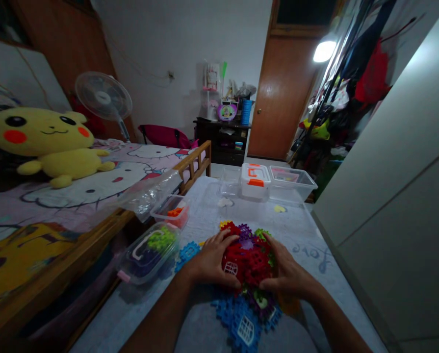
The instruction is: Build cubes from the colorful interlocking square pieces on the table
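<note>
A heap of red plastic building pieces (254, 262) lies on the cloth-covered table in front of me. My left hand (212, 257) curves around its left side, thumb toward the front. From the right, my right hand (291, 272) presses against the same heap, its thumb near the lower edge. Purple toothed pieces (245, 230) and green ones (262, 234) show behind the red. Nearer to me lie blue pieces (239, 316), one with a white grid window. Another blue piece (189, 252) sits beyond my left wrist. Parts of the heap are hidden beneath my palms.
To the left are a clear box (149, 260) with green and dark pieces and a tub (171, 213) with orange pieces. At the far end stand a white box with orange clips (255, 181) and an open clear bin (293, 184). A wooden bed rail (193, 171) borders the left.
</note>
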Tool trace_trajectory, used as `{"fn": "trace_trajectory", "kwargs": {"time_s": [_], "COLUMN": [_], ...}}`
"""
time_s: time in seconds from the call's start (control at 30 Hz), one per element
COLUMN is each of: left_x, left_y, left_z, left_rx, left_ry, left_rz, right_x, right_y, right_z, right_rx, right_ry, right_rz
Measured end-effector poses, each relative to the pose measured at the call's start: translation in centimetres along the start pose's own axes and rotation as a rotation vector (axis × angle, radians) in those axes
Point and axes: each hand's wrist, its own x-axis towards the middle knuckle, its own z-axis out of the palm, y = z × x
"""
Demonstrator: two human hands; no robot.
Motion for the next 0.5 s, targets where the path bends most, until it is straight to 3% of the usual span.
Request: {"fn": "trace_trajectory", "kwargs": {"time_s": [0.3, 0.5], "left_x": [0.9, 1.1], "left_y": [0.4, 0.4], "left_z": [0.2, 0.2], "left_rx": [-0.048, -0.162], "left_ry": [0.159, 0.35], "left_rz": [0.09, 0.103], "right_x": [0.5, 0.8], "right_y": [-3.0, -3.6], "right_z": [0.5, 0.3], "right_rx": [0.158, 0.21], "right_ry": [0.092, 0.188], "right_rz": [-0.051, -0.084]}}
